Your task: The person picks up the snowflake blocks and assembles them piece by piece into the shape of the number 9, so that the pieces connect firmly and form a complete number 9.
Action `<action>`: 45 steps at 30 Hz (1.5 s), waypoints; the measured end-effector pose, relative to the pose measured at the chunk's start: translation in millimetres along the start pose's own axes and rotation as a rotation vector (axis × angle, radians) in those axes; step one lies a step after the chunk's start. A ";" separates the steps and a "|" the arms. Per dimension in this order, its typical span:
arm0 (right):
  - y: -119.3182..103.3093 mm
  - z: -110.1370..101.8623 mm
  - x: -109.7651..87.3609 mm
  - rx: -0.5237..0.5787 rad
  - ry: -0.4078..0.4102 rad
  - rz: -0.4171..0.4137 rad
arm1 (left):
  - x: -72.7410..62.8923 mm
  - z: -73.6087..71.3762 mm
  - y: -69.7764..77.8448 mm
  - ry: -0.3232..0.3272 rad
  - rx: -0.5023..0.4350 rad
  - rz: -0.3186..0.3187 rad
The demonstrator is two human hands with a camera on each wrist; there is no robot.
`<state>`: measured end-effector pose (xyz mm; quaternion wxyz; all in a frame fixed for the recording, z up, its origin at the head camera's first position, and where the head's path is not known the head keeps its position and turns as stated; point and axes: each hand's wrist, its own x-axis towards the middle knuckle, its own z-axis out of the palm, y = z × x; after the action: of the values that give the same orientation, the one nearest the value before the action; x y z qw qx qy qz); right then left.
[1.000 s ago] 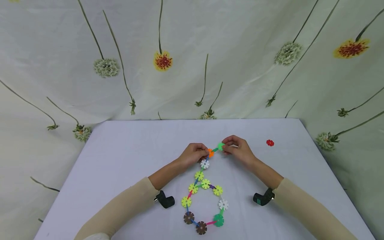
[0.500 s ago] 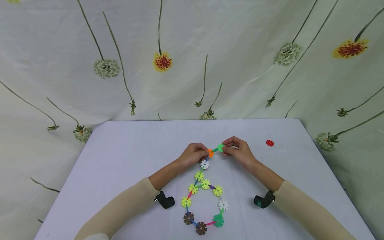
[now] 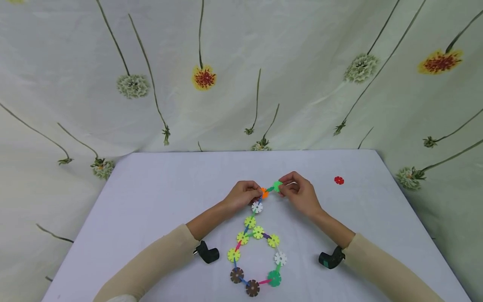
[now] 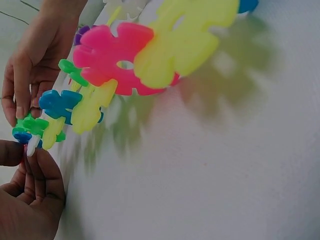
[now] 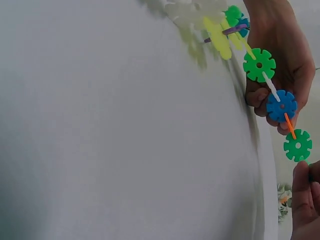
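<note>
A chain of notched snowflake discs runs across the white table, its lower part forming a closed ring with a brown disc [image 3: 252, 288] and a white disc [image 3: 280, 258]. My left hand [image 3: 241, 196] pinches the chain's far end at an orange disc [image 3: 265, 193], just past another white disc [image 3: 257, 207]. A dark green disc, seen edge-on, links the orange disc to a light green disc [image 3: 277, 186]. My right hand [image 3: 301, 195] pinches that light green disc between thumb and fingers. Both sets of fingertips partly hide the discs they hold.
One loose red disc [image 3: 339, 180] lies on the white table [image 3: 158, 188], right of my right hand. A black wrist camera [image 3: 207, 252] hangs by the left sleeve, another [image 3: 331, 258] by the right. Flower-printed cloth [image 3: 226, 50] hangs behind the table.
Both hands keep their grip on the discs. My right hand tilts slightly, and the light green disc sits a touch lower. The chain and the red disc stay in place.
</note>
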<state>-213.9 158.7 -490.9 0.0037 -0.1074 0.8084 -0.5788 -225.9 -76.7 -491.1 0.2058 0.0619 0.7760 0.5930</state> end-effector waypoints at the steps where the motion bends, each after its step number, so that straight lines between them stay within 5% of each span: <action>1: 0.0 0.7 -0.3 0.001 0.001 0.004 | -0.1 0.1 0.1 -0.001 -0.001 0.001; 12: 3.2 -2.2 6.5 0.195 -0.057 0.186 | 1.7 0.1 -1.7 -0.014 0.009 0.008; 25: 4.3 -1.4 6.5 0.219 -0.101 0.192 | -2.5 2.1 2.1 -0.007 -0.002 -0.023; 36: 5.3 -32.9 5.1 -0.025 -0.166 0.092 | -3.8 0.9 -0.8 -0.020 -0.022 -0.004; 45: 29.6 -94.5 -1.3 -0.447 -0.042 0.036 | -5.0 0.5 -0.7 -0.029 -0.027 0.001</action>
<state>-229.9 256.3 -487.6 0.0067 -0.1030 0.9180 -0.3829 -221.1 -78.1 -490.7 0.2176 0.0681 0.7649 0.6025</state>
